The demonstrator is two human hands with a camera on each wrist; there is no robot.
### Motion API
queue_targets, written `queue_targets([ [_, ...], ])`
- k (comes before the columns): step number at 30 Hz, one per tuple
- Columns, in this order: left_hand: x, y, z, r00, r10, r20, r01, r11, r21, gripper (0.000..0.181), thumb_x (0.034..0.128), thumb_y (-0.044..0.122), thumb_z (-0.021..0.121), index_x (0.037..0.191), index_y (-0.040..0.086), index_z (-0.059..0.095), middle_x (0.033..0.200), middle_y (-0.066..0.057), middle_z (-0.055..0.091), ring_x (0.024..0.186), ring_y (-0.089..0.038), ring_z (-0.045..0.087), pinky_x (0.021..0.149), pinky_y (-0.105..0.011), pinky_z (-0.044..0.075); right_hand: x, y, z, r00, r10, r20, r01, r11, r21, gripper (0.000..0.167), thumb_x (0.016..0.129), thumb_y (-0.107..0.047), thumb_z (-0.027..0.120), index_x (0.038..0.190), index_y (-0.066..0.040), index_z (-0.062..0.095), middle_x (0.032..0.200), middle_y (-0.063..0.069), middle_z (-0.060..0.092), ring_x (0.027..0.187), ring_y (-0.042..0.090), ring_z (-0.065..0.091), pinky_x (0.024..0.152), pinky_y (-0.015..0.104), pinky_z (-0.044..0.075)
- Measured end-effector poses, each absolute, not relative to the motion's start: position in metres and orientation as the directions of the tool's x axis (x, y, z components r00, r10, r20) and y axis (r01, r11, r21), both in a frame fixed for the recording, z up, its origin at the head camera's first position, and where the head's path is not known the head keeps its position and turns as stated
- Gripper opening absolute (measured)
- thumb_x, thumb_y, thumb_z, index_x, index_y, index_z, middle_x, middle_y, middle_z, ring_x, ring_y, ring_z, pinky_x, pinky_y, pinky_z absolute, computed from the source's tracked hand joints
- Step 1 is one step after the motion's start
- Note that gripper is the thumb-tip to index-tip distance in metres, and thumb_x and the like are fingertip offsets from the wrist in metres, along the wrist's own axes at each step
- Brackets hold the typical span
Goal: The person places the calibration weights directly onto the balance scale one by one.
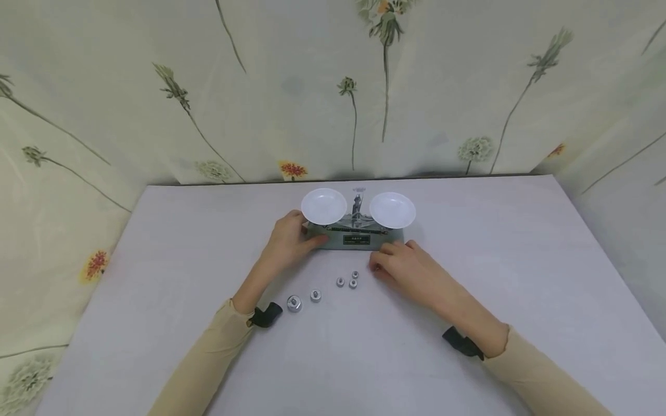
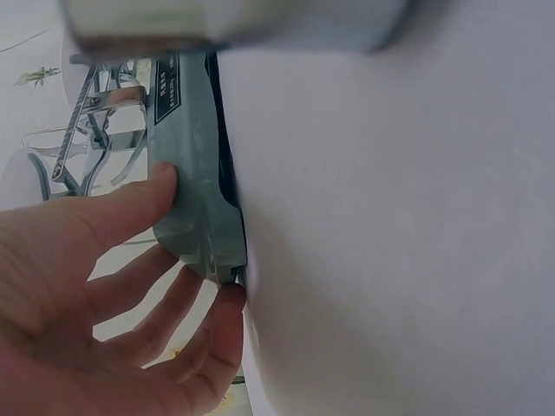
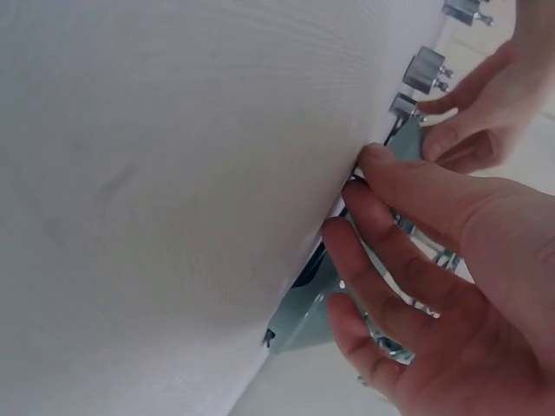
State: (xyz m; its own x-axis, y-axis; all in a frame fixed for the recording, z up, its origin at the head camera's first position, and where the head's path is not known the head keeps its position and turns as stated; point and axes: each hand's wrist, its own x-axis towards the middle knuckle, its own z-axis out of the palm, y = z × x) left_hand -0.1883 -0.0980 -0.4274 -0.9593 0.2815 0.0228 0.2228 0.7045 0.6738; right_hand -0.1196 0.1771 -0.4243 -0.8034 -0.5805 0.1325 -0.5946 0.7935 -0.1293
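A balance scale [image 1: 356, 240] with a green base and two white pans [image 1: 324, 206] stands near the table's back edge. My left hand [image 1: 289, 240] grips the left end of its base, thumb [image 2: 160, 186] on the front face and fingers round the end. In front of the base's right half, my right hand [image 1: 408, 271] is low at the tabletop. Its thumb and index finger pinch a small metal weight, mostly hidden by the fingertips. Several knobbed metal weights lie between the hands, from a large one [image 1: 293, 303] at left to a small one [image 1: 355, 274].
The white table [image 1: 333, 358] ends at the back against a flower-printed cloth [image 1: 291, 115]. The second pan [image 1: 392, 210] is raised above the base's right side. Dark wrist straps [image 1: 266, 315] sit at both sleeves.
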Motion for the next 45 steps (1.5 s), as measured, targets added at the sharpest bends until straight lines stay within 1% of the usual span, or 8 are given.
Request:
queue_targets([
  [6,-0.187,-0.097,-0.425,-0.962,0.271,0.019,0.213,0.709,0.672,0.056,0.0908,0.023,0.088,0.137,-0.003,0.067,0.130,-0.026,0.070,0.111,-0.040,0.072,0.098,-0.051,0.062,-0.120,0.178,-0.419,-0.804,-0.578,0.140,-0.593,0.796,-0.117,0.010,0.094,-0.016,0.084,0.102,-0.017,0.078,0.095,0.001,0.076,0.087,0.021,0.072,0.077,0.043,0.055],
  [12,-0.187,-0.097,-0.427,-0.962,0.273,0.017,0.214,0.711,0.670,0.059,0.0911,0.021,0.087,0.139,-0.004,0.064,0.133,-0.028,0.068,0.112,-0.040,0.072,0.097,-0.051,0.063,-0.119,0.180,-0.413,-0.799,-0.582,0.153,-0.599,0.794,-0.105,0.012,0.095,-0.016,0.083,0.103,-0.013,0.075,0.098,0.003,0.074,0.088,0.021,0.072,0.080,0.045,0.057],
  [18,-0.187,-0.097,-0.428,-0.959,0.282,0.026,0.231,0.728,0.645,0.056,0.0906,0.022,0.088,0.136,-0.003,0.067,0.130,-0.024,0.071,0.110,-0.038,0.073,0.097,-0.050,0.063,-0.119,0.182,-0.411,-0.792,-0.587,0.166,-0.604,0.792,-0.084,0.014,0.097,-0.019,0.081,0.103,-0.012,0.071,0.097,0.004,0.073,0.085,0.021,0.070,0.077,0.042,0.055],
  [24,-0.186,-0.097,-0.429,-0.958,0.284,0.047,0.247,0.726,0.642,0.054,0.0906,0.022,0.088,0.134,-0.002,0.069,0.130,-0.023,0.072,0.110,-0.038,0.073,0.096,-0.049,0.063,-0.117,0.183,-0.404,-0.777,-0.602,0.185,-0.621,0.781,-0.064,0.016,0.096,-0.021,0.082,0.104,-0.014,0.070,0.096,0.002,0.072,0.086,0.020,0.070,0.075,0.040,0.054],
  [31,-0.185,-0.092,-0.427,-0.957,0.284,0.066,0.259,0.723,0.641,0.051,0.0915,0.020,0.087,0.132,-0.005,0.069,0.127,-0.025,0.072,0.106,-0.036,0.070,0.094,-0.049,0.062,-0.120,0.185,-0.392,-0.788,-0.587,0.188,-0.608,0.789,-0.087,0.016,0.094,-0.019,0.084,0.107,-0.016,0.074,0.100,0.000,0.076,0.093,0.021,0.070,0.084,0.044,0.057],
  [34,-0.185,-0.091,-0.428,-0.956,0.285,0.074,0.265,0.725,0.636,0.051,0.0917,0.019,0.086,0.132,-0.006,0.068,0.127,-0.025,0.073,0.112,-0.038,0.070,0.099,-0.050,0.060,-0.120,0.185,-0.387,-0.793,-0.583,0.176,-0.603,0.792,-0.094,0.016,0.095,-0.018,0.084,0.107,-0.016,0.074,0.100,0.000,0.076,0.093,0.021,0.070,0.085,0.045,0.058],
  [39,-0.184,-0.090,-0.426,-0.953,0.290,0.080,0.272,0.714,0.645,0.055,0.0919,0.019,0.087,0.137,-0.005,0.067,0.134,-0.025,0.072,0.129,-0.040,0.066,0.114,-0.053,0.055,-0.119,0.186,-0.383,-0.795,-0.582,0.171,-0.602,0.793,-0.098,0.016,0.094,-0.018,0.084,0.107,-0.016,0.074,0.100,0.000,0.076,0.093,0.021,0.069,0.084,0.043,0.056],
  [45,-0.183,-0.090,-0.425,-0.956,0.284,0.076,0.263,0.713,0.650,0.055,0.0919,0.019,0.087,0.138,-0.005,0.066,0.137,-0.025,0.071,0.130,-0.040,0.067,0.114,-0.052,0.056,-0.117,0.186,-0.379,-0.793,-0.583,0.178,-0.604,0.791,-0.100,0.016,0.094,-0.018,0.084,0.106,-0.017,0.073,0.100,0.000,0.076,0.092,0.021,0.069,0.082,0.042,0.055],
])
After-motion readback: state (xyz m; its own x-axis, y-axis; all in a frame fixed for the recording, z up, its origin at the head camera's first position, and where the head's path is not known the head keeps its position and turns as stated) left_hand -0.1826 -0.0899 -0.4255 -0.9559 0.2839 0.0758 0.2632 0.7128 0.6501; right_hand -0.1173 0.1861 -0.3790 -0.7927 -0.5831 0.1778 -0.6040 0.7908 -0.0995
